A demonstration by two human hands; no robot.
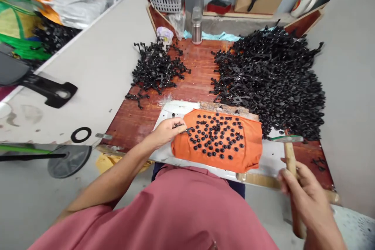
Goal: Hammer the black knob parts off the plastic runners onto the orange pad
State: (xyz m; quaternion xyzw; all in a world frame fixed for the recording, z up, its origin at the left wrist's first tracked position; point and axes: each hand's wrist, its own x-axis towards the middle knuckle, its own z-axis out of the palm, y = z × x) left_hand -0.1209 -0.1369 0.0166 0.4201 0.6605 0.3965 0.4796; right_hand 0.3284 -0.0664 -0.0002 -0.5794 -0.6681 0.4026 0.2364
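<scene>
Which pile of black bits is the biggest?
The right pile, beside the hammer. It spreads much wider and higher than the small left pile and the loose caps on the orange cloth.

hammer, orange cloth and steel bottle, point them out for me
hammer [290,156], head view, on the wooden handle below the metal head
orange cloth [252,152], head view, on its bare right part
steel bottle [197,31], head view, on its body

Wooden-handled hammer [290,156] upright; black sprue piece [182,127] at orange cloth edge.
</scene>
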